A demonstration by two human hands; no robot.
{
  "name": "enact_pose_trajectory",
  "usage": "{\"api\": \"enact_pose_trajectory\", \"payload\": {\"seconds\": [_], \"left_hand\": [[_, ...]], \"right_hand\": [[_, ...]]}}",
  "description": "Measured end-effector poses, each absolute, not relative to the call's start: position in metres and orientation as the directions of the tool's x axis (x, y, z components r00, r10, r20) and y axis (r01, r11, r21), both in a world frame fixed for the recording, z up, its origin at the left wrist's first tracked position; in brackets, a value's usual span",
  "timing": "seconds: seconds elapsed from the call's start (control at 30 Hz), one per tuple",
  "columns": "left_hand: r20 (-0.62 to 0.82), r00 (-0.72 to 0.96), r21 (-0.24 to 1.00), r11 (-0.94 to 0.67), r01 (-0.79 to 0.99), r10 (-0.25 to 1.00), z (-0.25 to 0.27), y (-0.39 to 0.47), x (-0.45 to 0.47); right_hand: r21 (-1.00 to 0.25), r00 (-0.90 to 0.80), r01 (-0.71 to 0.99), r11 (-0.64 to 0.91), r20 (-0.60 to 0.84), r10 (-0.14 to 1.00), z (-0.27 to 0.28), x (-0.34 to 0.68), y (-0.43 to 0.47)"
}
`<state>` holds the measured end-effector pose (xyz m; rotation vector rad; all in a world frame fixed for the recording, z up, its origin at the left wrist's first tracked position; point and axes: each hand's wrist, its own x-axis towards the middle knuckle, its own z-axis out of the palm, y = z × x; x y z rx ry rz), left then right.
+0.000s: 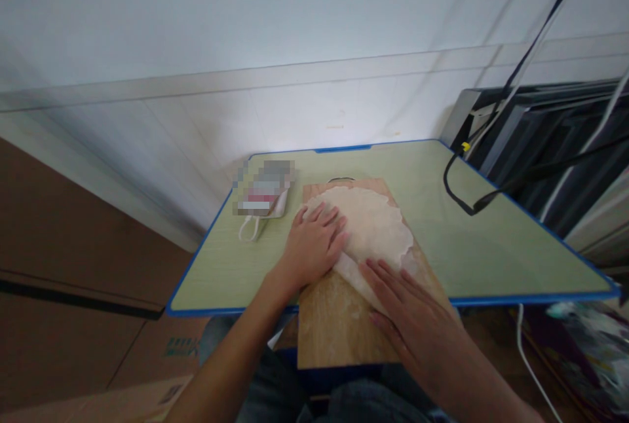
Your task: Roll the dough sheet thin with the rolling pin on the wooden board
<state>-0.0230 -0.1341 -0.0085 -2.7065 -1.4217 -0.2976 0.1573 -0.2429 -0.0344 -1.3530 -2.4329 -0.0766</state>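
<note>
A thin, pale sheet of dough [376, 220] with a ragged edge lies across a wooden board [334, 331]. Its near edge is folded or rolled over into a slanting strip; whether anything is inside that roll is hidden. My left hand [314, 243] rests on the left end of the strip, fingers stretched out over the dough. On the strip's right end lies my right hand [407, 308], flat with its fingers extended. Neither hand is closed around anything.
The board sits on a light green table [496, 239] with a blue rim, jutting over its near edge. A blurred packet [265, 190] with a white strap lies at the left. A black cable [472, 203] hangs over the right side. Cardboard boxes [73, 239] stand left.
</note>
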Motion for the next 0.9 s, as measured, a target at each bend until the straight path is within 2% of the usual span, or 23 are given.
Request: {"api": "enact_pose_trajectory", "payload": {"seconds": [0.17, 0.37, 0.63, 0.9], "left_hand": [[0.147, 0.534, 0.027, -0.543, 0.840, 0.833, -0.005, -0.133, -0.019], [0.145, 0.579, 0.046, -0.590, 0.806, 0.802, 0.000, -0.104, 0.012], [0.104, 0.567, 0.071, -0.574, 0.816, 0.817, 0.002, -0.074, 0.048], [0.094, 0.636, 0.031, -0.640, 0.767, 0.766, 0.000, -0.092, 0.025]], "right_hand": [[-0.168, -0.444, 0.840, 0.517, 0.337, 0.830, -0.040, 0.160, -0.241], [-0.253, -0.395, 0.845, 0.471, 0.299, 0.869, -0.046, 0.177, -0.232], [-0.252, -0.352, 0.863, 0.437, 0.320, 0.880, -0.046, 0.184, -0.229], [-0.244, -0.337, 0.872, 0.424, 0.327, 0.883, -0.044, 0.175, -0.237]]}}
